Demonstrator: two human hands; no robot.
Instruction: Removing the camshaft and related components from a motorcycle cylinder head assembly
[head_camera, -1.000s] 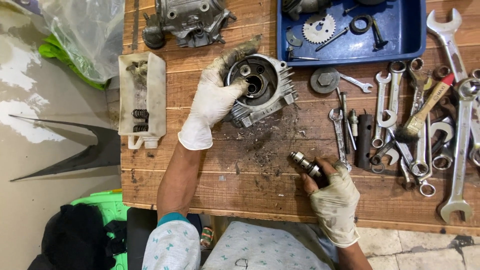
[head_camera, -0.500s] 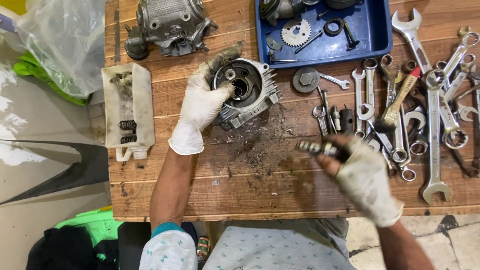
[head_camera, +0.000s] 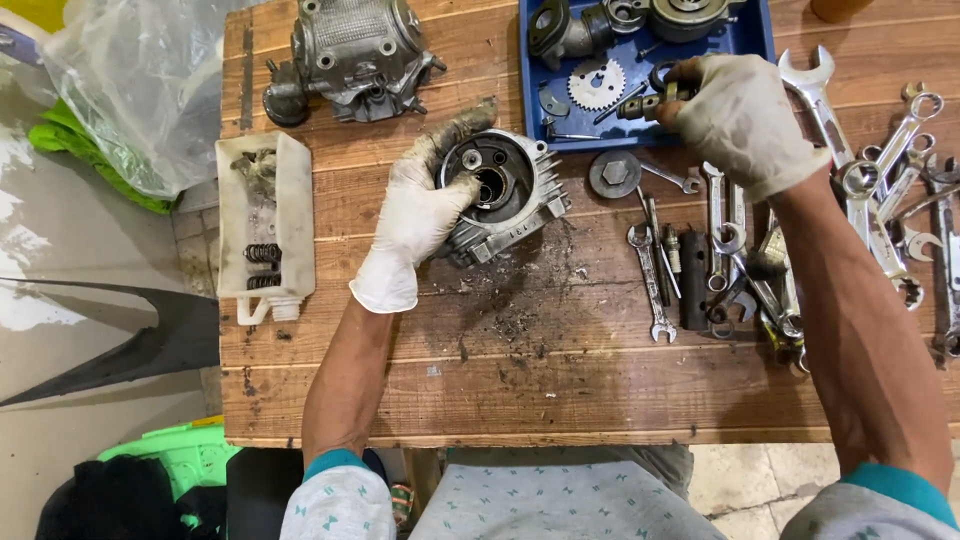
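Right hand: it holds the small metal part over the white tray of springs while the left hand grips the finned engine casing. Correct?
Not quite. In the head view the right hand holds the small metal part over the blue tray, not the white tray of springs. The left hand does grip the finned engine casing.

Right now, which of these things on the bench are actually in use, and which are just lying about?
In use:
left hand gripping the finned engine cylinder
right hand holding a small metal part over the blue tray

Lying about:
spanners
grey engine casing
white container with springs
plastic bag
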